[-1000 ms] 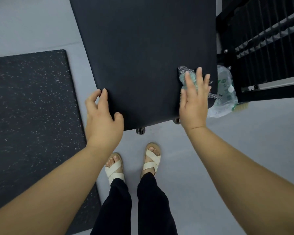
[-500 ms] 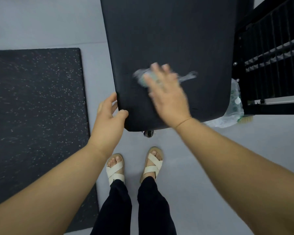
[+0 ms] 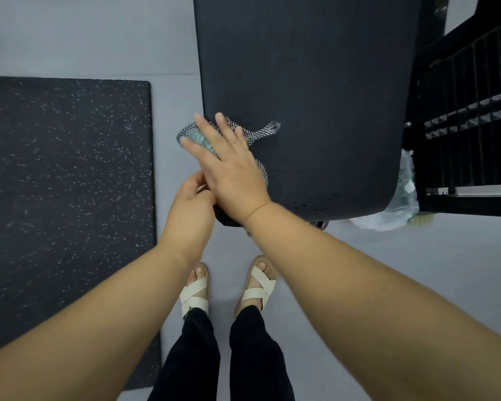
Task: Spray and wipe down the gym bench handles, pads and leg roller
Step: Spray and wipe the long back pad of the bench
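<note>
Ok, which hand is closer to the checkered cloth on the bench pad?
Right. The right hand lies flat on the cloth; the left hand grips the pad's near corner, just below it.

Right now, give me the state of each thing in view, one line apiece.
Right hand, flat, straight fingers pressing the cloth.
Left hand, curled on the bench pad at its near left corner.
Cloth, bunched at the pad's left edge, one end trailing right.
Bench pad, flecked with small marks near its front edge.
Plastic bag, crumpled on the floor by the pad's right corner.
</note>
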